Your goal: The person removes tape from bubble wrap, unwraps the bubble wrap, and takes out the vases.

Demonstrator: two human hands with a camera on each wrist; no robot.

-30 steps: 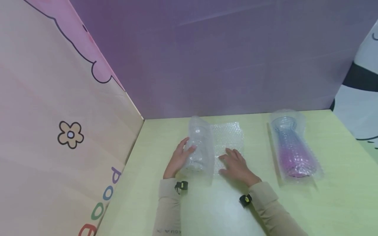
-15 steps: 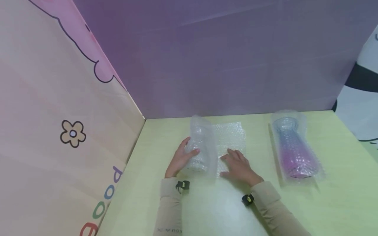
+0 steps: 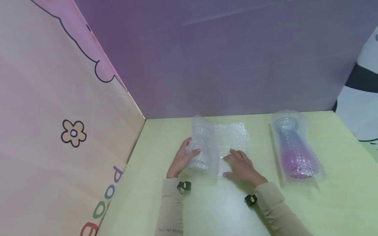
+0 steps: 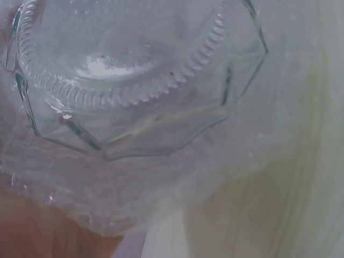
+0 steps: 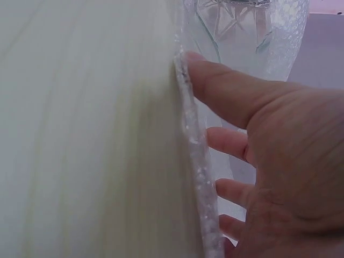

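A clear glass vase point(image 3: 203, 151), partly rolled in bubble wrap, lies on its side on the table. My left hand point(image 3: 180, 160) grips it from the left, with the thumb over its top. In the left wrist view the faceted glass base point(image 4: 129, 129) with its ridged ring shows through the wrap. From the vase's right side extends the flat, unrolled part of the bubble wrap point(image 3: 234, 134). My right hand point(image 3: 242, 167) rests spread on this sheet. In the right wrist view, its thumb and fingertips touch the wrap near its edge point(image 5: 200, 177).
A second vase point(image 3: 296, 154), blue fading to pink and wrapped in bubble wrap, lies on the right of the pale wood table point(image 3: 218, 209). A purple panel point(image 3: 224, 65) closes off the back, and a printed panel point(image 3: 38, 164) stands along the left side.
The vase has rolled slightly to the right, with my left hand following it. My right hand has slid a little to the right over the wrap.
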